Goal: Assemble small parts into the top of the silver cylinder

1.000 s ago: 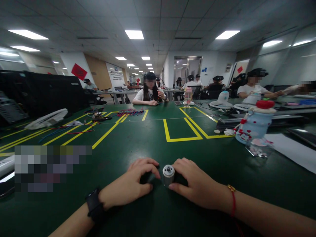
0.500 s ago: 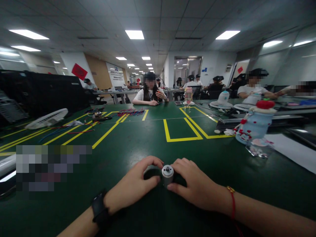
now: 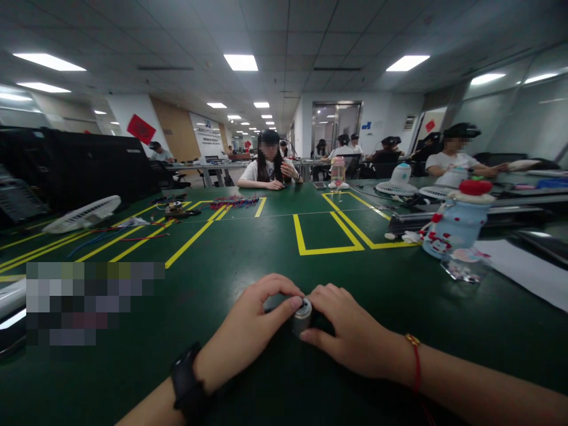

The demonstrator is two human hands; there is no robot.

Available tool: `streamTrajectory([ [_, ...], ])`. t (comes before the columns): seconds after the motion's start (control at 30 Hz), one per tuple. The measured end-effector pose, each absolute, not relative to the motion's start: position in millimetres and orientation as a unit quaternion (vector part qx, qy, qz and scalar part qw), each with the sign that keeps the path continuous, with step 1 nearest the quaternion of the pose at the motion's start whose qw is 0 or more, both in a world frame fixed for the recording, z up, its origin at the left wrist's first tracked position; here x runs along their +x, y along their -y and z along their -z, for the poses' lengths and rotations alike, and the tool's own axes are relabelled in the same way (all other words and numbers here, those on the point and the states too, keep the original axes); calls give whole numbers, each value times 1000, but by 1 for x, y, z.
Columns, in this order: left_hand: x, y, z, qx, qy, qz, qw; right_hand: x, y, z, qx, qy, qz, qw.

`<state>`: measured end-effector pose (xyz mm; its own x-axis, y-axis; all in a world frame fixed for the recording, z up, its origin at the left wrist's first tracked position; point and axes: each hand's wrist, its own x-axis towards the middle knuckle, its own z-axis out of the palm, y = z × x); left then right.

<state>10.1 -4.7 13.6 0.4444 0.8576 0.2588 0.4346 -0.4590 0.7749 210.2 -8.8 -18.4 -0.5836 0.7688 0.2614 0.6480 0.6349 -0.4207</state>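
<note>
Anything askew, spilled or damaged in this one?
No spill or damage shows, and the metal motor stands upright. The untidy spots lie farther off: red and blue wires tangled over the yellow tape, and a white fan that looks tilted at the left.

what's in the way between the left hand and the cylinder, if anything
Nothing visible. The left hand has its fingertips at the top of the cylinder, while the right hand holds its side.

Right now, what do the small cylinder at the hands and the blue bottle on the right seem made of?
The cylinder looks like metal with a smooth, satin finish: grey with a soft sheen. The blue bottle could be plastic or coated metal; its pale, opaque body leaves that open.
</note>
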Motion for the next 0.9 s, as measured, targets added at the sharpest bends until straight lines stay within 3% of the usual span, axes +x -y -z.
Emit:
streamTrajectory([
  [0.27,-5,-2,-13,752,-439,-353,341,211,9,16,-404,880,-145,204],
  [0.67,-17,-5,12,814,-447,-228,293,214,8,16,-400,880,-156,205],
  [0.9,-24,-6,2,840,-422,-164,299,214,9,16,-402,877,-160,210],
])
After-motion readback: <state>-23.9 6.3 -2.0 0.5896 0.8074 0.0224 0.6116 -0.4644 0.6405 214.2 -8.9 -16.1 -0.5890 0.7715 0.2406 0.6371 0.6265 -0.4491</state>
